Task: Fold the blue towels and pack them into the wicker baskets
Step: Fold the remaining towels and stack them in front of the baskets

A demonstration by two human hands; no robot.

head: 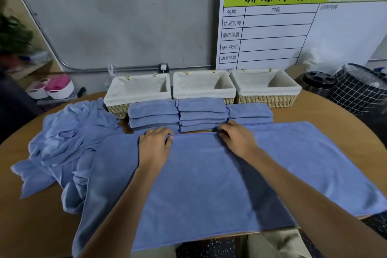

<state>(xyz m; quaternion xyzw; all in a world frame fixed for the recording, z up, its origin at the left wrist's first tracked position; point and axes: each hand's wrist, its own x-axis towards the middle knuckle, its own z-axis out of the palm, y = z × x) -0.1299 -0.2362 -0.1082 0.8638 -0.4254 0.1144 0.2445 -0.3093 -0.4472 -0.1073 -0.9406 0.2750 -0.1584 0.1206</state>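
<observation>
Blue towel (209, 174) lies flat on the desk (31, 226); left hand (154, 146) and right hand (236, 140) pinch its far edge with curled fingers (168, 138).

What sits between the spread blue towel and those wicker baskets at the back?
Three stacks of folded blue towels stand directly between the flat blue towel and the three cloth-lined wicker baskets. Both hands pinch its far edge: left hand, right hand.

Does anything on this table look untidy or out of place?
Only the crumpled blue towels at the left, heaped unfolded. The folded stacks sit neatly before three wicker baskets.
</observation>
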